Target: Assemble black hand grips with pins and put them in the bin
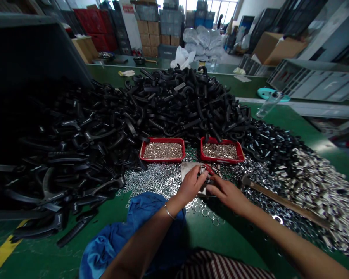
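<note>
My left hand (191,185) and my right hand (227,192) meet over a small metal block (188,169) lying among silver washers (154,180). Both hands pinch a small black part (207,181) with a spring and a red piece at its top. The fingers of both hands are closed round it. A thin bracelet sits on my left wrist. Just beyond the hands stand two red trays (142,150) (241,154) filled with small metal pieces.
A big heap of black plastic handles (174,100) covers the green table (291,120) behind and to the left. Silver sleeves (317,186) pile up on the right beside a wooden-handled hammer (282,199). A blue cloth (125,236) lies near me. Crates and boxes stand at the back.
</note>
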Available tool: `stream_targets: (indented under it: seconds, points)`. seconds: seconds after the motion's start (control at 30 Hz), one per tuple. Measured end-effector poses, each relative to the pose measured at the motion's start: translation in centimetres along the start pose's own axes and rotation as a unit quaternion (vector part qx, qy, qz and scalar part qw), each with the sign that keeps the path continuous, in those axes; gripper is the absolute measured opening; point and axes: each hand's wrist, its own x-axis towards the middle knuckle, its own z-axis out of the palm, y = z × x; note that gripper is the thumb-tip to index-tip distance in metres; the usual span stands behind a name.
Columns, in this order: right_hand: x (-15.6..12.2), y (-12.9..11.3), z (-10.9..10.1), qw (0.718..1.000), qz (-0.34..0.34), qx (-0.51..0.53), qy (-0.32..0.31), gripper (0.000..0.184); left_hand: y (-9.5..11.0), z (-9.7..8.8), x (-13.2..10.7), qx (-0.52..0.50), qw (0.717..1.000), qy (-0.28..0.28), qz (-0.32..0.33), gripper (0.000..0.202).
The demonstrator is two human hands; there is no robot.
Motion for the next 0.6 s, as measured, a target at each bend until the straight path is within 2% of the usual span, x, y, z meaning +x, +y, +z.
stream_targets:
  seconds: [0.03, 0.07, 0.1, 0.2, 0.23, 0.33, 0.37, 0.43, 0.47, 0.5, 0.53, 0.6]
  points:
    - [0.0, -0.1, 0.0, 0.998, -0.022, -0.029, 0.047, 0.046, 0.0, 0.0, 0.0, 0.000, 1.000, 0.001, -0.003, 0.025]
    - [0.0, -0.2, 0.1, 0.997, -0.030, -0.038, 0.064, 0.044, -0.1, 0.0, 0.0, 0.004, 1.000, 0.004, -0.002, 0.025]
    - [0.0, -0.3, 0.1, 0.998, -0.020, -0.025, 0.047, 0.043, -0.1, 0.1, 0.0, 0.011, 1.000, 0.005, 0.002, 0.025]
    - [-0.2, 0.0, 0.2, 0.996, 0.035, 0.042, -0.065, 0.050, -0.3, 0.3, -0.1, 0.033, 0.999, -0.002, 0.014, 0.024]
    - [-0.3, 0.0, 0.2, 0.997, 0.029, 0.034, -0.062, 0.050, -0.3, 0.3, -0.1, 0.039, 0.999, -0.008, 0.015, 0.024]
    - [-0.9, 0.0, 0.2, 0.999, -0.030, -0.032, 0.022, 0.046, 0.0, 0.6, -0.3, 0.049, 0.998, -0.022, 0.018, 0.023]
    - [-1.0, 0.0, 0.2, 0.999, -0.033, -0.025, 0.015, 0.050, 0.2, 0.6, -0.4, 0.050, 0.998, -0.024, 0.021, 0.023]
    - [-1.3, -0.1, 0.1, 0.998, -0.004, 0.018, -0.066, 0.065, 0.6, 0.4, -0.4, 0.065, 0.997, -0.032, 0.028, 0.023]
    - [-1.4, -0.1, 0.0, 0.994, 0.009, 0.022, -0.105, 0.072, 0.8, 0.3, -0.3, 0.086, 0.995, -0.044, 0.030, 0.022]
    - [-1.4, 0.0, -0.1, 0.993, 0.011, 0.001, -0.115, 0.074, 1.0, 0.1, -0.1, 0.121, 0.990, -0.067, 0.031, 0.021]
    - [-1.4, 0.1, -0.3, 0.994, 0.000, -0.048, -0.094, 0.070, 1.2, 0.0, 0.1, 0.167, 0.980, -0.100, 0.030, 0.020]
    - [-1.3, 0.5, -0.8, 0.984, -0.039, -0.175, -0.004, 0.056, 1.3, -0.2, 0.7, 0.271, 0.943, -0.189, 0.024, 0.017]
